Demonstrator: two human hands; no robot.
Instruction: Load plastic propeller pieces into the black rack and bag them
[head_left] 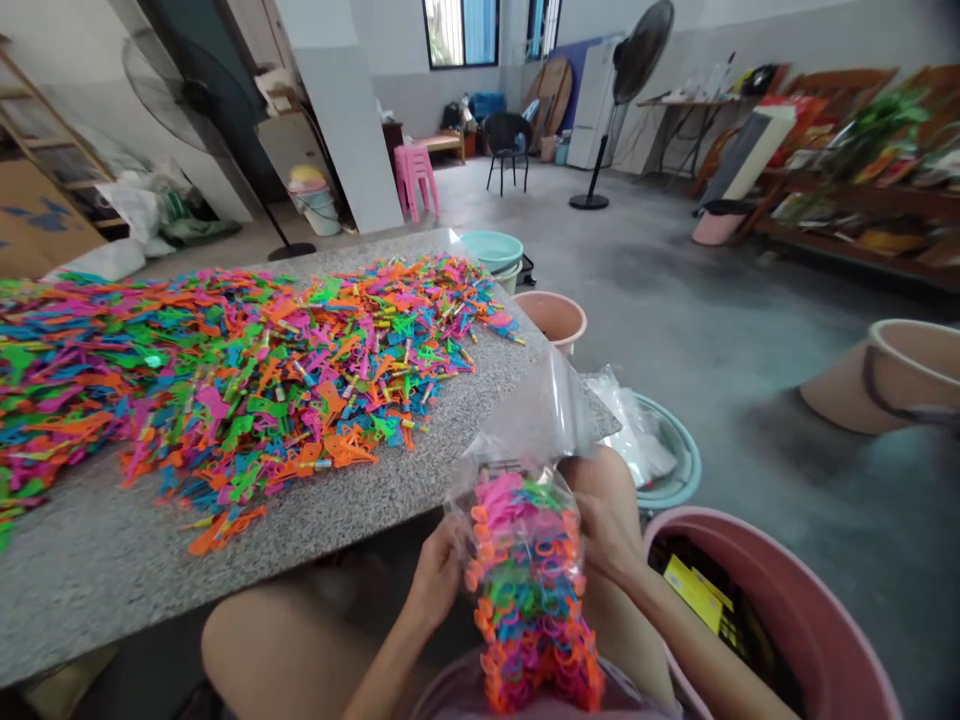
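A clear bag [544, 405] packed with colorful plastic pieces [531, 590] is held over the lap at the lower center of the frame. Its left edge is pinched between the curled fingers and thumb of the left hand [439, 560]. Its right edge is met by the right hand [606, 530], whose fingertips are hidden by the plastic, so how tightly they are closed cannot be told.

By all appearances, the filling of this bag is well advanced: its lower part is crowded, while the upper end is slack and unfilled (no seal can be made out there). Much seems to be left overall, since a broad loose heap [322, 365] of similar pieces is spread over the speckled table [315, 530] from the left edge to the center.
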